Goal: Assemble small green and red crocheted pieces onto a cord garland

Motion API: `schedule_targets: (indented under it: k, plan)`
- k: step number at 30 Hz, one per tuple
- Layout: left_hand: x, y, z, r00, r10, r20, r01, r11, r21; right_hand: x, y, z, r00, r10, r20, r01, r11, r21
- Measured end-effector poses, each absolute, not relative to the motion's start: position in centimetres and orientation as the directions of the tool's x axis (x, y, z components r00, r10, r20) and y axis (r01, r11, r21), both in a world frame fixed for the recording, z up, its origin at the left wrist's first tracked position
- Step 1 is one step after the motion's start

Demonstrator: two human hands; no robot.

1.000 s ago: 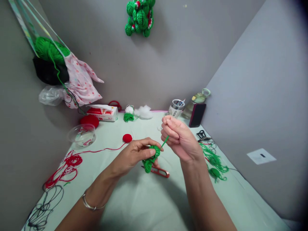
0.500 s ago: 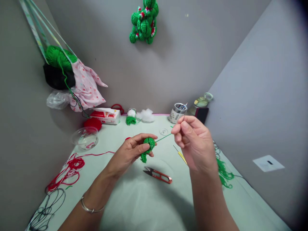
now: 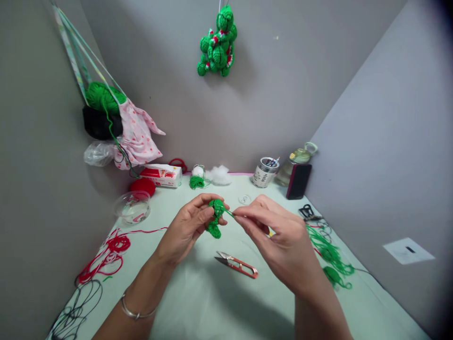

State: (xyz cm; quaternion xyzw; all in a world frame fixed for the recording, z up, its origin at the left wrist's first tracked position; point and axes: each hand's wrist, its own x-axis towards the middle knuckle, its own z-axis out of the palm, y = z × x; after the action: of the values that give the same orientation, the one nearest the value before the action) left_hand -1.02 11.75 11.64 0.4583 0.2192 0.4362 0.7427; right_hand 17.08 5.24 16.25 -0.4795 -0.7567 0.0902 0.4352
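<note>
My left hand (image 3: 189, 224) is closed round a small green crocheted piece (image 3: 216, 208), a ball-like part with a short lobe hanging below it. From its right side a green yarn strand (image 3: 229, 213) runs to my right hand (image 3: 271, 229), which pinches it between thumb and fingertips close to the piece. Whether a needle is also in that pinch I cannot make out. Below the hands, thread snips (image 3: 237, 265) with orange handles lie on the pale table cloth (image 3: 212, 307). A bit of a yellow tool (image 3: 271, 233) shows behind my right hand.
Red yarn (image 3: 118, 243) and dark cord (image 3: 76, 309) lie at left, green yarn (image 3: 329, 250) at right. Along the back stand a clear bowl (image 3: 132, 208), a red-white box (image 3: 162, 175), white stuffing (image 3: 219, 175), a pen tin (image 3: 265, 172) and a phone (image 3: 299, 182). Crocheted green figures (image 3: 219, 47) hang above.
My right hand has come down and in toward the crocheted piece, and the strand between the hands is much shorter. The left hand keeps its hold. The camera view has shifted slightly.
</note>
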Motion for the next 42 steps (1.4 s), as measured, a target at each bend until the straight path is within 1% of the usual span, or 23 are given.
schedule_targets:
  k: [6, 14, 17, 22, 26, 32, 37, 42]
  plan:
    - [-1.1, 11.8, 11.7, 0.53, 0.843, 0.089, -0.439, 0.184, 0.879, 17.1, 5.1, 16.3, -0.212, 0.817, 0.536, 0.699, 0.51, -0.502]
    - [-1.3, 11.7, 11.6, 0.515, 0.85, 0.109, -0.394, 0.122, 0.911, 17.4, 4.7, 16.5, -0.233, 0.84, 0.49, 0.716, 0.489, -0.498]
    - [-1.4, 11.6, 11.6, 0.489, 0.862, 0.134, -0.363, 0.061, 0.93, 17.3, 4.7, 16.5, -0.222, 0.854, 0.471, 0.7, 0.476, -0.533]
    - [-1.1, 11.1, 11.4, 0.442, 0.878, 0.186, -0.399, 0.007, 0.917, 16.6, 5.0, 16.4, -0.173, 0.877, 0.449, 0.63, 0.449, -0.634]
    - [-0.9, 10.7, 11.8, 0.389, 0.898, 0.204, -0.424, -0.022, 0.906, 16.6, 5.2, 16.4, -0.163, 0.876, 0.454, 0.599, 0.453, -0.66]
    - [-1.5, 10.5, 12.5, 0.4, 0.892, 0.209, -0.418, -0.025, 0.908, 17.1, 5.4, 17.0, -0.228, 0.882, 0.412, 0.487, 0.47, -0.736]
    - [-1.2, 10.3, 12.2, 0.411, 0.883, 0.227, -0.473, -0.006, 0.881, 16.5, 5.7, 16.5, -0.18, 0.902, 0.392, 0.402, 0.431, -0.808]
    - [-0.9, 10.2, 12.0, 0.413, 0.883, 0.222, -0.478, 0.003, 0.878, 16.6, 5.9, 16.4, -0.179, 0.906, 0.383, 0.399, 0.422, -0.814]
